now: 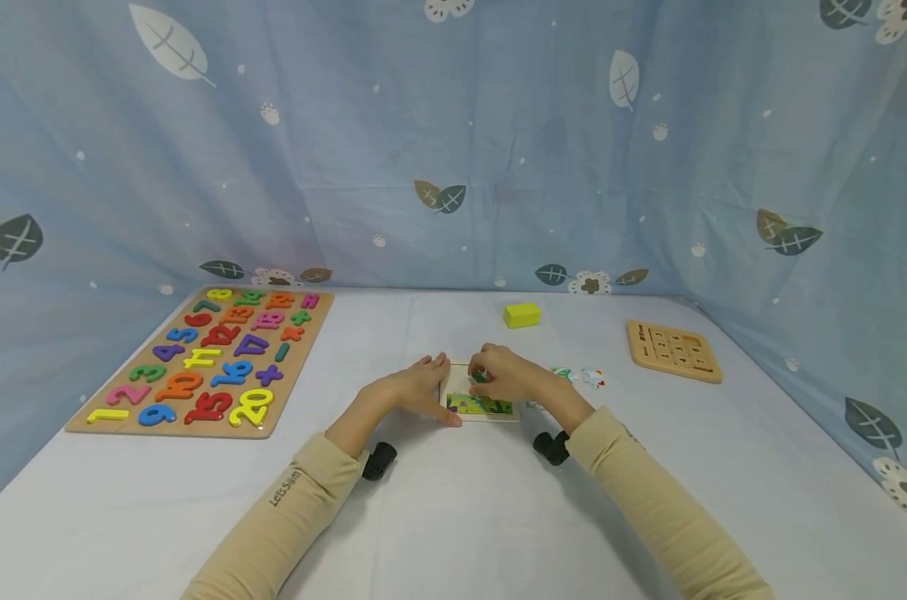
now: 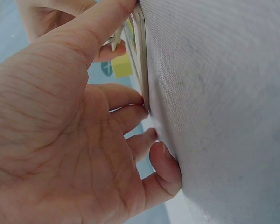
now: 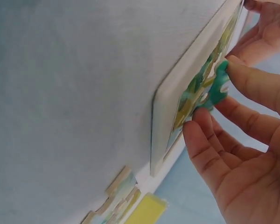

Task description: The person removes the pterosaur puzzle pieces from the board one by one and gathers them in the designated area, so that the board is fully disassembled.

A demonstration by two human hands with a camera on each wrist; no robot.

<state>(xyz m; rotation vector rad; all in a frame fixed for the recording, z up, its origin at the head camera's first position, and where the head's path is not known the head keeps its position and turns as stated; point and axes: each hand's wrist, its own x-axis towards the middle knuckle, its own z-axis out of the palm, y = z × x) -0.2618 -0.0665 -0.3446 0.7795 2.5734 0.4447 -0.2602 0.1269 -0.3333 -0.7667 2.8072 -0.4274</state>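
A small wooden jigsaw tray (image 1: 458, 381) with a pale rim lies flat in front of me, its lower part filled with a green and yellow picture. My left hand (image 1: 416, 390) is at its left side, thumb near the front corner and fingertips touching the edge. Over the tray, my right hand (image 1: 508, 375) pinches a green jigsaw piece (image 3: 218, 87) between thumb and fingers. In the right wrist view the piece is tilted close against the picture; whether it touches is unclear. Loose jigsaw pieces (image 1: 593, 378) lie right of the tray, partly hidden by the right wrist.
A board of colourful numbers (image 1: 284, 392) lies at the left. Behind the tray stands a yellow-green block (image 1: 522, 315). Farther right is a small wooden number board (image 1: 674, 352). A blue patterned curtain (image 1: 453, 125) hangs behind the white-covered table (image 1: 453, 517).
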